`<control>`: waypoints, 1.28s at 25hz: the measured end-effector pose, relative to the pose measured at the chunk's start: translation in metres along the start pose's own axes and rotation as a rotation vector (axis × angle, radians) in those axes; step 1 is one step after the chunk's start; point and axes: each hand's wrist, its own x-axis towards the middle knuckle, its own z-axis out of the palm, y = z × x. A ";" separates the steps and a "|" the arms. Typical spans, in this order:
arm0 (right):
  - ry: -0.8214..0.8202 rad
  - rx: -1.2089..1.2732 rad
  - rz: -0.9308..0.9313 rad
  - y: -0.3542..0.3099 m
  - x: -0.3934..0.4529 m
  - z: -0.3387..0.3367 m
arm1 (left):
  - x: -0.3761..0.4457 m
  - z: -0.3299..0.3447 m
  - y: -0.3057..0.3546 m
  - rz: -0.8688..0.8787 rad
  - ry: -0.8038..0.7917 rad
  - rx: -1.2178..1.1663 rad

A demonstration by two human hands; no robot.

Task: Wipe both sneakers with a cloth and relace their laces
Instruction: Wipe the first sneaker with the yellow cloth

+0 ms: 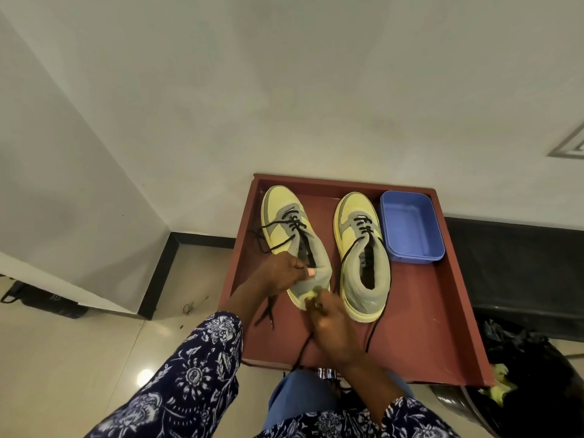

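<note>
Two yellow and grey sneakers with loose black laces lie toe-away on a red-brown table (423, 311). My left hand (284, 270) grips the collar of the left sneaker (284, 216), thumb pressed on its grey ankle padding. My right hand (331, 324) holds a small yellow-green cloth (311, 294) against that sneaker's heel; most of the cloth is hidden under my fingers. The right sneaker (363, 248) stands untouched beside it, its laces trailing toward the table's near edge.
A blue plastic tub (410, 229) stands at the table's far right, next to the right sneaker. A black bin bag (531, 374) with yellow-green scraps sits on the floor at the right. The wall is just behind the table.
</note>
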 end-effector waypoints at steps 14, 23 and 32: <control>0.077 -0.405 -0.469 0.003 0.011 0.013 | -0.003 -0.001 0.004 0.036 -0.018 0.044; 0.094 -0.202 -0.346 0.010 0.004 0.022 | -0.002 -0.001 0.001 0.026 -0.018 0.019; 0.078 0.007 -0.261 -0.007 0.007 0.009 | -0.001 -0.003 0.001 0.025 -0.039 0.032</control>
